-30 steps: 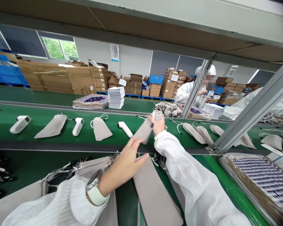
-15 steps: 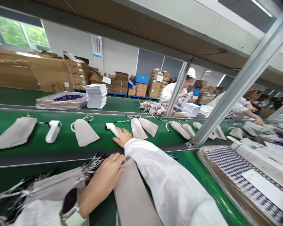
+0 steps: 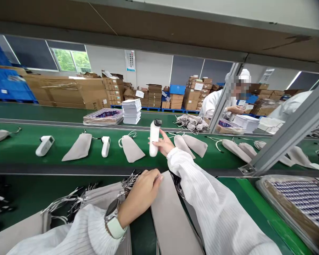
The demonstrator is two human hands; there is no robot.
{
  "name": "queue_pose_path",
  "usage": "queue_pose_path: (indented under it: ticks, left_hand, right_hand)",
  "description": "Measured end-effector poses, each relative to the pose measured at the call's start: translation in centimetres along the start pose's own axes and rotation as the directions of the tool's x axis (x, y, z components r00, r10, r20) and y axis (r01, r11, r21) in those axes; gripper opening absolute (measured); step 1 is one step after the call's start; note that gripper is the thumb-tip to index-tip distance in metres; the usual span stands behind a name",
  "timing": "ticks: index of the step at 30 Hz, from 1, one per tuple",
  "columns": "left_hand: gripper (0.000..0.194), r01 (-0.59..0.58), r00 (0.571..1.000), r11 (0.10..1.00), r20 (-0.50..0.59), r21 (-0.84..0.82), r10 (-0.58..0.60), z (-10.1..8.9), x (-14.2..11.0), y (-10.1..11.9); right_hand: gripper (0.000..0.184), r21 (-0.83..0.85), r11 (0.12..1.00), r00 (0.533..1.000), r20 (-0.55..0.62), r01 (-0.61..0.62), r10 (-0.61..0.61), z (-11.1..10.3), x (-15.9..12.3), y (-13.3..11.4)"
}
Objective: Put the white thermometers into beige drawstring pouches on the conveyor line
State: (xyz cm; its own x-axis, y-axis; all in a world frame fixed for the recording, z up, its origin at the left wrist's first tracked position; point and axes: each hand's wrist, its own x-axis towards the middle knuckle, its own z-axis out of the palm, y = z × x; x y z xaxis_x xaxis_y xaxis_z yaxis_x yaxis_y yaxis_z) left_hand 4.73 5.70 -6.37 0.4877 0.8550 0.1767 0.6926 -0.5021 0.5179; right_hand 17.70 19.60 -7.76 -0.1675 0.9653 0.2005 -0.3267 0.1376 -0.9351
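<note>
My right hand (image 3: 165, 144) holds a white handheld thermometer (image 3: 154, 137) upright above the green conveyor belt (image 3: 26, 163). My left hand (image 3: 142, 191) rests with curled fingers on the top edge of a grey drawstring pouch (image 3: 172, 219) lying on the near bench, next to a stack of pouches (image 3: 106, 196) with loose cords. On the belt lie more grey pouches (image 3: 131, 148) and white thermometers (image 3: 105, 146) in alternation. Two pouches (image 3: 191, 145) sit just right of my right hand.
A slanted metal post (image 3: 287, 131) rises at the right. A tray of wrapped purple items (image 3: 305, 198) stands at the near right. Across the belt are a tray (image 3: 103, 117), a stack of white booklets (image 3: 131, 110), a pile of pouches (image 3: 190, 123), and people in white coats (image 3: 215, 102).
My right hand set a pouch down on the belt, reached for the thermometer beside it and has lifted it upright. My left hand dropped onto the pouch on the bench.
</note>
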Motion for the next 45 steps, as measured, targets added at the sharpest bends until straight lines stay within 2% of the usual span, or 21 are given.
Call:
queue_pose_path:
  ticks: [1,3,7,10,13,15,17,21,24,27,31,33,35,37,38,39,40,42,43,44,45]
  left_hand:
    - [0.023,-0.006,1.0,1.0,0.013,-0.017,0.006,0.1,0.0,0.0]
    - [0.017,0.002,0.999,0.998,0.049,-0.059,0.001,0.2,-0.1,-0.1]
    - [0.018,0.017,0.997,0.989,0.073,-0.147,-0.007,0.3,-0.3,0.1]
    - [0.021,-0.001,0.997,0.985,0.08,-0.174,0.015,0.2,-0.3,0.3]
    - [0.019,-0.034,0.996,0.984,0.08,-0.174,0.049,0.4,-0.2,0.3]
    - [0.018,-0.057,0.993,0.982,0.087,-0.179,0.073,0.4,-0.2,0.3]
    - [0.019,-0.058,0.992,0.98,0.099,-0.192,0.078,0.5,-0.2,0.4]
    - [0.018,-0.024,0.995,0.969,0.09,-0.246,0.047,0.4,-0.2,0.5]
    - [0.019,-0.05,0.997,0.942,0.045,-0.331,0.069,0.3,-0.2,0.5]
    - [0.02,-0.123,0.992,0.908,-0.018,-0.401,0.126,0.1,-0.2,0.5]
    - [0.02,-0.167,0.986,0.886,-0.069,-0.432,0.152,0.0,-0.2,0.4]
    - [0.02,-0.18,0.984,0.881,-0.092,-0.437,0.156,0.0,-0.2,0.3]
    - [0.019,-0.203,0.978,0.876,-0.127,-0.438,0.163,-0.1,0.0,0.1]
    - [0.017,-0.219,0.965,0.88,-0.229,-0.422,0.13,-0.3,0.3,-0.2]
    - [0.016,-0.215,0.948,0.888,-0.304,-0.406,0.09,-0.5,0.5,-0.4]
    - [0.015,-0.202,0.924,0.899,-0.381,-0.389,0.042,-0.7,0.7,-0.7]
    - [0.014,-0.18,0.896,0.91,-0.443,-0.374,-0.005,-0.9,1.0,-0.9]
    - [0.015,-0.13,0.866,0.926,-0.495,-0.355,-0.068,-1.4,1.4,-1.4]
    - [0.017,-0.106,0.867,0.932,-0.491,-0.347,-0.084,-1.6,1.6,-1.6]
    - [0.018,-0.081,0.87,0.937,-0.483,-0.339,-0.1,-1.8,1.7,-1.7]
    - [0.019,-0.048,0.874,0.941,-0.471,-0.334,-0.122,-2.1,1.7,-1.7]
  right_hand:
    - [0.083,0.069,0.997,0.999,0.033,0.02,-0.022,0.5,-0.3,-0.5]
    - [0.077,0.029,0.997,0.995,0.055,0.078,-0.08,1.3,-0.9,-1.4]
    - [0.037,-0.17,0.956,0.971,0.028,0.241,-0.239,2.5,-2.2,-2.4]
    - [0.025,-0.183,0.889,0.904,0.001,0.42,-0.427,3.0,-3.3,-3.0]
    - [0.018,-0.31,0.78,0.83,0.061,0.544,-0.555,3.0,-4.5,-2.9]
    - [0.016,-0.412,0.718,0.817,0.136,0.561,-0.56,2.8,-5.2,-2.4]
    - [0.016,-0.447,0.701,0.82,0.163,0.557,-0.548,2.7,-5.7,-2.0]
    - [0.018,-0.328,0.775,0.825,0.025,0.54,-0.564,3.1,-6.0,-2.8]
    - [0.032,-0.139,0.862,0.863,-0.074,0.488,-0.5,3.5,-5.8,-4.6]
    - [0.044,-0.017,0.903,0.891,-0.159,0.428,-0.425,3.0,-5.4,-6.5]
    - [0.043,0.037,0.909,0.871,-0.306,0.415,-0.385,1.4,-4.9,-7.9]
    - [0.042,0.048,0.918,0.875,-0.324,0.394,-0.359,1.0,-4.9,-7.8]
    - [0.042,0.057,0.943,0.919,-0.248,0.328,-0.305,1.1,-5.1,-7.1]
    - [0.042,0.007,0.987,0.986,-0.023,0.164,-0.163,1.5,-5.6,-6.2]
    - [0.041,-0.063,0.997,0.992,0.123,0.048,-0.04,1.7,-5.9,-5.8]
    - [0.041,-0.159,0.985,0.963,0.248,-0.065,0.104,1.9,-6.1,-5.5]
    - [0.044,-0.268,0.95,0.91,0.333,-0.159,0.246,2.1,-6.4,-5.3]
    - [0.056,-0.473,0.847,0.811,0.38,-0.243,0.445,2.5,-6.7,-5.2]
    - [0.061,-0.547,0.805,0.804,0.358,-0.231,0.474,2.5,-6.7,-5.3]
    - [0.064,-0.6,0.778,0.839,0.315,-0.186,0.444,2.4,-6.6,-5.4]
    - [0.065,-0.639,0.76,0.902,0.251,-0.118,0.352,2.2,-6.5,-5.6]
